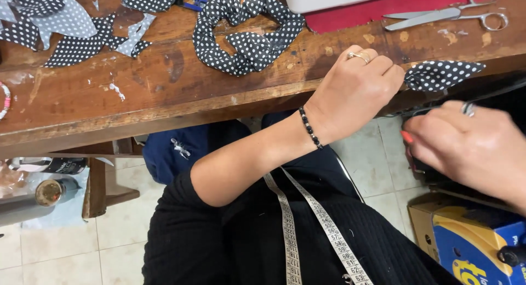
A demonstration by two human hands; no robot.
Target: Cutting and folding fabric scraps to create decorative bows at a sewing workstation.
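Observation:
My left hand (353,93), with a ring and a black bead bracelet, reaches across the front edge of the wooden table (164,93). Its fingers are closed on one end of a black fabric piece with white dots (444,74), which lies at the table's edge. My right hand (471,148) is just below and to the right of it, off the table, with curled fingers and an orange nail showing. It sits against something dark that I cannot make out.
A twisted ring of the same dotted fabric (246,33) lies mid-table, with dotted scraps (71,33) at the left. Scissors (455,13) rest on a red cloth (411,3). A tape measure (307,230) hangs over my lap. A blue and yellow box (476,241) stands on the floor.

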